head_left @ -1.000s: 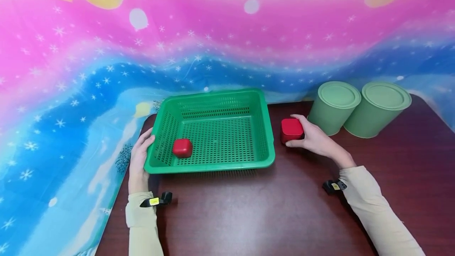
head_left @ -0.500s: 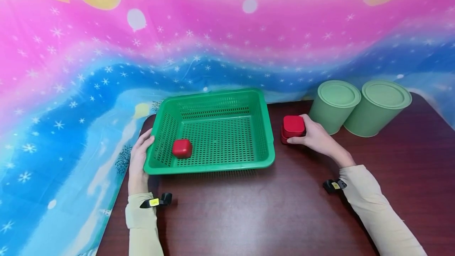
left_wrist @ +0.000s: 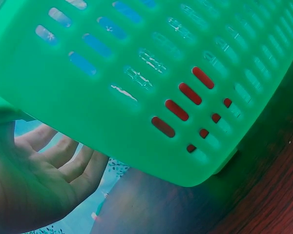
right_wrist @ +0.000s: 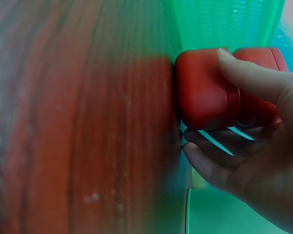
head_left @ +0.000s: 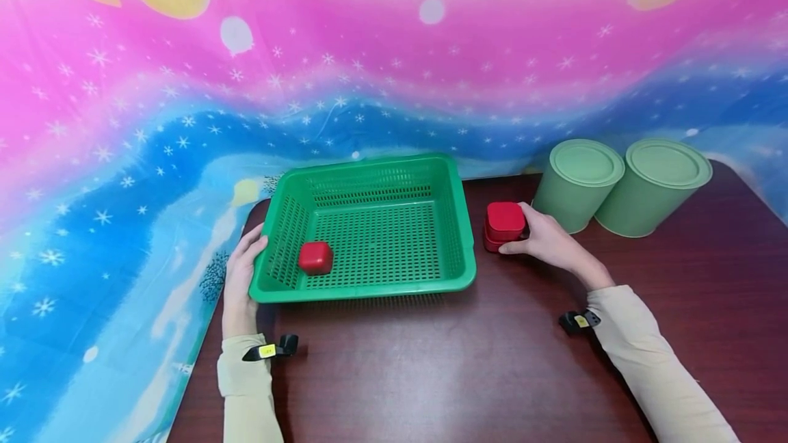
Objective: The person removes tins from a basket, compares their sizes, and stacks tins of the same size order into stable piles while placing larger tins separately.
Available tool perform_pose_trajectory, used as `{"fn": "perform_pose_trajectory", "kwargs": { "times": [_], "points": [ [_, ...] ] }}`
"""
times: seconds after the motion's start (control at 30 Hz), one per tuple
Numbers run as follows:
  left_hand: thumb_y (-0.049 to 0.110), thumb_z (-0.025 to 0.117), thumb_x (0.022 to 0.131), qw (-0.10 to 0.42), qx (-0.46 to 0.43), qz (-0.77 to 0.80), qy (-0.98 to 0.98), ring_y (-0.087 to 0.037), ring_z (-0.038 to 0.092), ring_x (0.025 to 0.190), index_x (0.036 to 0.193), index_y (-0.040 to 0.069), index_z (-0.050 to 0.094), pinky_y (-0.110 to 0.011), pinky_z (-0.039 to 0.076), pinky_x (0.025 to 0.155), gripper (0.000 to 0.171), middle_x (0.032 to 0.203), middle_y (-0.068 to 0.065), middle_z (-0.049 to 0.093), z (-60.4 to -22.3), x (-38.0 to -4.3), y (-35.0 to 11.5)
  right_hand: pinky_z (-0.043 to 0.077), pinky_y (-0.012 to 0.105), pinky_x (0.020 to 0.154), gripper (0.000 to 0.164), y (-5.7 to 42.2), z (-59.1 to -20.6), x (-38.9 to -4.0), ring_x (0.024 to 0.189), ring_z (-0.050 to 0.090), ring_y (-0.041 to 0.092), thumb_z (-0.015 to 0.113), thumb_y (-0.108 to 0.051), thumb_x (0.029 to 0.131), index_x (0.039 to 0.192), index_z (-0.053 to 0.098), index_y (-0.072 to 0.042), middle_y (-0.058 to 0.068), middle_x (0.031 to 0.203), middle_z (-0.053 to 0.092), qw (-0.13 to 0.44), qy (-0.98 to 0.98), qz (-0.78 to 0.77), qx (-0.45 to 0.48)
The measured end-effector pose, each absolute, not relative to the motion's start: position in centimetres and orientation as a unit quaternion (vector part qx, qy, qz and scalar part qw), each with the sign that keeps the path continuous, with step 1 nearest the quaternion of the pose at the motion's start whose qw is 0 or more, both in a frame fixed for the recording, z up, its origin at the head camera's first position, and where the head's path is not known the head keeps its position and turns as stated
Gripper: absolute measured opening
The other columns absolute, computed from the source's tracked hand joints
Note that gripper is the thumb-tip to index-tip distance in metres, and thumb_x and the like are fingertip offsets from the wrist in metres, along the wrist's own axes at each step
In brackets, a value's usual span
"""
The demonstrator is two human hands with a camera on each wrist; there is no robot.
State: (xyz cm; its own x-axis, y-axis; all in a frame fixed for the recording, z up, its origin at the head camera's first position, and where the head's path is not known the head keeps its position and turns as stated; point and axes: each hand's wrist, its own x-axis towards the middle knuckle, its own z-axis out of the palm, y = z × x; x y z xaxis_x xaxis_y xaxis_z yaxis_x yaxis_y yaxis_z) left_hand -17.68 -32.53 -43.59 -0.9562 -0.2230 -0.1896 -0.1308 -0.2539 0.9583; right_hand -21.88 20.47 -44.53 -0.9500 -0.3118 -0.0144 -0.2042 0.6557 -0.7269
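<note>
Two small red tins with rounded corners stand stacked to the right of the green basket, the upper tin (head_left: 505, 219) a little off centre on the lower tin (right_wrist: 202, 90). My right hand (head_left: 544, 241) holds the stack from the right side. In the right wrist view its thumb lies at the lower tin's lid seam, fingers along the opposite side. My left hand (head_left: 241, 272) grips the left rim of the plastic basket (head_left: 363, 290), which leans toward me. A third red tin (head_left: 316, 258) lies in the basket's near left corner and shows red through the slots in the left wrist view.
Two pale green lidded canisters (head_left: 579, 190) stand side by side at the back right, close behind my right hand. The dark wooden table (head_left: 394, 368) extends in front of the basket. A colourful cloth backdrop (head_left: 382, 74) hangs behind.
The red stack shifted slightly right, then back left and nearer. The lower tin now shows under the upper one, and fewer right fingertips show behind. Left hand and basket hold still.
</note>
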Motion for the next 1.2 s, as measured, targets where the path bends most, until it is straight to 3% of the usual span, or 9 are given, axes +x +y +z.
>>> {"fn": "perform_pose_trajectory", "kwargs": {
  "times": [0.3,0.57,0.73,1.03,1.2],
  "points": [
    [0.028,0.063,0.106,0.033,0.143,-0.779,-0.609,-0.006,0.068,0.092,0.152,0.017,0.053,-0.021,0.057,0.081,0.049,0.123,0.005,0.064,-43.65,-17.66,-32.64,0.050,0.052,0.094,0.069,21.03,-44.95,-22.14,0.112,0.063,0.035,0.090,-0.021,0.083,0.137,0.054,0.001,0.017,0.121,0.067,0.065,0.911,-0.383,-0.143],
    [0.030,0.062,0.106,0.028,0.150,-0.775,-0.614,-0.006,0.068,0.095,0.154,0.015,0.050,-0.021,0.057,0.083,0.052,0.124,0.005,0.063,-43.65,-17.60,-32.56,0.050,0.052,0.094,0.082,20.64,-44.76,-22.04,0.113,0.062,0.037,0.089,-0.023,0.083,0.146,0.044,0.001,0.021,0.127,0.062,0.068,0.904,-0.400,-0.135],
    [0.030,0.063,0.106,0.028,0.150,-0.776,-0.612,-0.006,0.068,0.091,0.154,0.015,0.050,-0.021,0.057,0.081,0.052,0.120,0.006,0.066,-43.53,-17.68,-32.54,0.051,0.046,0.092,0.083,20.36,-44.56,-22.12,0.111,0.061,0.035,0.090,-0.016,0.082,0.150,0.043,-0.006,0.019,0.129,0.059,0.066,0.872,-0.465,-0.136],
    [0.030,0.064,0.105,0.027,0.150,-0.774,-0.614,-0.006,0.068,0.092,0.154,0.015,0.051,-0.021,0.057,0.082,0.052,0.120,0.006,0.065,-43.51,-17.67,-32.57,0.053,0.029,0.088,0.072,20.29,-45.10,-22.25,0.109,0.061,0.029,0.087,-0.006,0.083,0.143,0.048,-0.005,0.017,0.128,0.060,0.065,0.850,-0.500,-0.156],
    [0.030,0.064,0.105,0.028,0.152,-0.773,-0.615,-0.006,0.067,0.093,0.153,0.016,0.052,-0.021,0.057,0.082,0.051,0.124,0.005,0.062,-43.63,-17.62,-32.57,0.051,0.037,0.095,0.086,20.46,-44.81,-22.16,0.116,0.058,0.031,0.087,-0.009,0.084,0.154,0.038,-0.005,0.019,0.135,0.056,0.087,0.849,-0.495,-0.161]
  ]
}}
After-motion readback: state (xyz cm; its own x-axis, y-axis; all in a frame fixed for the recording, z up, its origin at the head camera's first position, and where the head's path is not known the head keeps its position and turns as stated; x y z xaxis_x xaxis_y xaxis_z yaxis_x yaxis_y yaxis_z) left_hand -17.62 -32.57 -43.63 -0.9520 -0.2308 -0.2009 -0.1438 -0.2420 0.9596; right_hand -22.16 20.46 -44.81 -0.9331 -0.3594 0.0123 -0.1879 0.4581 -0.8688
